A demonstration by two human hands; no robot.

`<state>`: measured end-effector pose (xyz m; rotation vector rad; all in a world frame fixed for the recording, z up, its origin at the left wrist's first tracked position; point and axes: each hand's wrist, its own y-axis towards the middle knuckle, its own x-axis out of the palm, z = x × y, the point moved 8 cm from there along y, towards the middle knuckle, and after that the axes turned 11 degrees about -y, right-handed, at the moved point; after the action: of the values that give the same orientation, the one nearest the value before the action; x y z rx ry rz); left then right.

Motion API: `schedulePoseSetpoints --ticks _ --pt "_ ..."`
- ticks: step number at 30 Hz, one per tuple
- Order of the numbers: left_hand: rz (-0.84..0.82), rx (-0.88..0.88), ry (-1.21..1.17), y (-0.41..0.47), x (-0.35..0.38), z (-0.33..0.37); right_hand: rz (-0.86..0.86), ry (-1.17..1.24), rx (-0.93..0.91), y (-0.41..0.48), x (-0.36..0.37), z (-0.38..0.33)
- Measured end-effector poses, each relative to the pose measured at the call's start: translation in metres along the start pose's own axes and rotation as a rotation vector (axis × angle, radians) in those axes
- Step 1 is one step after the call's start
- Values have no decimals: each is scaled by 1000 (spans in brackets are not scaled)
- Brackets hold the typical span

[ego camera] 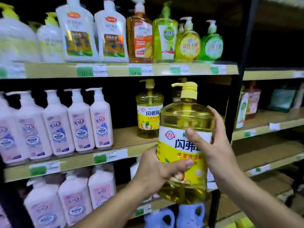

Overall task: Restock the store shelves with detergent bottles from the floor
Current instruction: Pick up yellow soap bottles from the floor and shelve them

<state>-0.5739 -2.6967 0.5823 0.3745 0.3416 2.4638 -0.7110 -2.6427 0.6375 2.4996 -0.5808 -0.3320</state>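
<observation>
Between both hands, the bottle [186, 116] hangs roughly upright before the shelf [125, 139]. The left hand [156, 170] curls round its lower label, thumb across the front. The right hand [213, 145] clasps its far side, fingers mostly hidden behind it. Just beyond the left hand stands a matching bottle [148, 112] (a third bottle [176, 94] behind is nearly all covered). Its base is cut off by the left wrist.

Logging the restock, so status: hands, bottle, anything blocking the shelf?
Left hand grips yellow bottle low, right hand grips its side. Bottle about upright, off the shelf. Matching bottle stands on shelf behind; bare board left of it.
</observation>
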Motion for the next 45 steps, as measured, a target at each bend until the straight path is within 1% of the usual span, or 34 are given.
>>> schedulePoseSetpoints --ticks 3,6,11,13,16,21,25,35,39,45 --pt "12 -84 -22 27 9 1 64 -36 70 33 -12 12" --pt "64 -135 -28 64 15 -8 102 -20 148 72 -25 38" --pt "145 -181 47 129 18 -29 94 58 226 136 -40 91" --pt "187 -171 109 153 13 -34 95 16 208 160 -46 106" --pt "244 -83 153 186 6 -38 60 -1 131 195 -46 120" --pt "339 71 263 225 -7 -43 -89 79 26 238 -30 131" --pt "412 158 274 242 -16 -48 -164 131 -31 261 -19 141" --pt "509 196 344 247 -26 -68 -281 205 -53 275 -1 176" --pt "506 204 359 246 -27 -67 -321 210 -66 276 5 179" --pt "511 145 452 249 -29 -67 -318 199 -82 277 7 180"
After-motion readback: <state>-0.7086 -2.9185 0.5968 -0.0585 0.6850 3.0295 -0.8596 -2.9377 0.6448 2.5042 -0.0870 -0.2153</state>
